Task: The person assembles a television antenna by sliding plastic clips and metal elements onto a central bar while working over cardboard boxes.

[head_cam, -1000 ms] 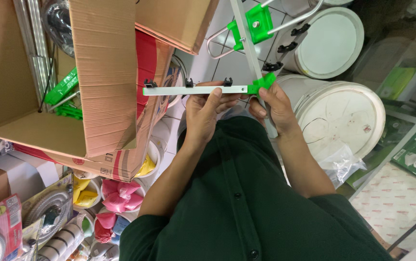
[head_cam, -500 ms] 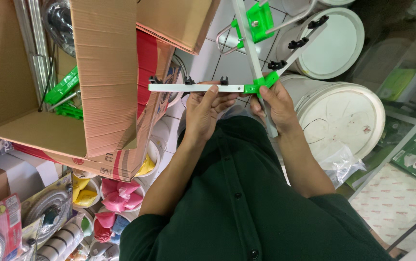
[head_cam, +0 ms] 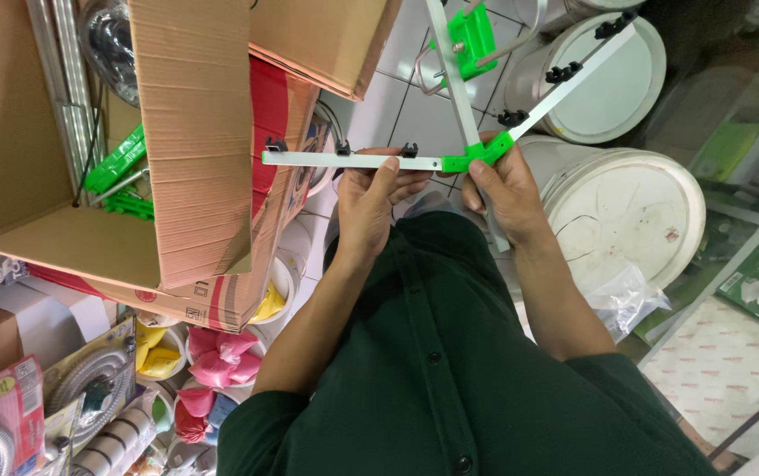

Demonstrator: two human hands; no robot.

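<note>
I hold a folding rack made of white metal bars with black clips and green plastic joints. My left hand (head_cam: 371,198) grips the horizontal white bar (head_cam: 344,160) from below, fingers curled over it. My right hand (head_cam: 505,189) is closed around the green joint (head_cam: 483,152), where the bars meet. A second clipped bar (head_cam: 573,70) angles up to the right from that joint. The centre pole (head_cam: 448,62) runs upward to a green bracket (head_cam: 472,37).
An open cardboard box (head_cam: 186,159) at left holds more green and white rack parts (head_cam: 115,167). Two white lidded buckets (head_cam: 635,203) stand at right. Bowls with pink and yellow bags (head_cam: 212,370) and coiled hoses (head_cam: 97,388) sit at lower left.
The clipped bar on the right has swung outward from the centre pole to a flatter angle. Both hands keep their grip and have shifted slightly.
</note>
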